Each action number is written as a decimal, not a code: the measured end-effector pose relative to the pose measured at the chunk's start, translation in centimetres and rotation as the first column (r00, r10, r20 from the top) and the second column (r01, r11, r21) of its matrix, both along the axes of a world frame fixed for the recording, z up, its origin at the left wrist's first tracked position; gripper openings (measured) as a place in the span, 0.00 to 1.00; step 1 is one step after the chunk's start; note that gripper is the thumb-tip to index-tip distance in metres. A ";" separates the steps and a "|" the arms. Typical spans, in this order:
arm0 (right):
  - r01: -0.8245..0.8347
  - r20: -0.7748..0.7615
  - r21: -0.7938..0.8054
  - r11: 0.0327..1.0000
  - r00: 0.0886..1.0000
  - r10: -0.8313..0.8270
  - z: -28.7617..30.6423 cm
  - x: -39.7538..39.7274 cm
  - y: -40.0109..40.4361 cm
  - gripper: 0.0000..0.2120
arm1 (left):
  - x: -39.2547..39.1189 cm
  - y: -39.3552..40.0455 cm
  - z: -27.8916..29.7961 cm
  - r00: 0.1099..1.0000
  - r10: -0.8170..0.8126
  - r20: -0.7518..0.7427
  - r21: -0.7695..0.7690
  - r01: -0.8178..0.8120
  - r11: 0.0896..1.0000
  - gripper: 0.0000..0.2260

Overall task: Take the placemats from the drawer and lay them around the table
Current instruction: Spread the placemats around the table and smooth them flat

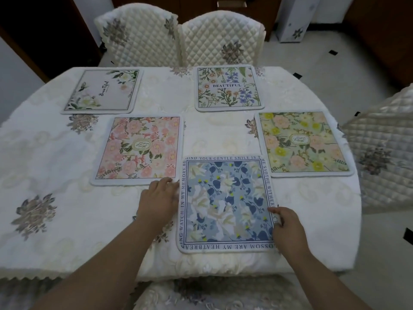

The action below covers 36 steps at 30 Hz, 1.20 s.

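Both forearms are bare up to the frame's lower edge, with no sleeve in view. The left hand point(159, 198) and right hand point(288, 229) carry nothing visible on fingers or wrists.

a home dining room; a clothed table point(55, 153) with floral placemats point(228, 88), quilted-cover chairs point(221, 36) far side, tiled floor point(312, 57)

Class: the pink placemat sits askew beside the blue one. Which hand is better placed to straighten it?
The left hand. Its fingertips already reach the pink placemat's near corner, while the right hand rests on the blue placemat's far edge.
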State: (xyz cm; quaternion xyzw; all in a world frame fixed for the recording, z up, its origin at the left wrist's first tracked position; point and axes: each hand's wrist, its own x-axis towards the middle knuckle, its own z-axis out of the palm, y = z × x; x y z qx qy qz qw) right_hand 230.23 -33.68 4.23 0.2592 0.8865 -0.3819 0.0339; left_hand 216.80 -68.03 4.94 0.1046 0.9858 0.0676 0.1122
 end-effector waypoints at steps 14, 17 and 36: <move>0.034 -0.041 -0.112 0.993 0.998 -0.039 -1.1 0.5 0.8 0.25 | 1.7 -2.5 -0.5 0.998 0.036 -0.048 -0.119 -0.041 0.992 0.27; 0.060 -0.014 -0.210 0.976 0.998 -0.064 -1.5 0.9 0.9 0.25 | 3.9 -0.7 -0.6 0.998 0.048 -0.040 0.010 -0.047 0.999 0.25; -0.317 0.162 0.178 0.932 0.943 0.290 -0.3 1.1 -0.8 0.30 | 8.8 4.6 -3.4 0.999 -0.035 -0.006 0.052 0.036 0.998 0.26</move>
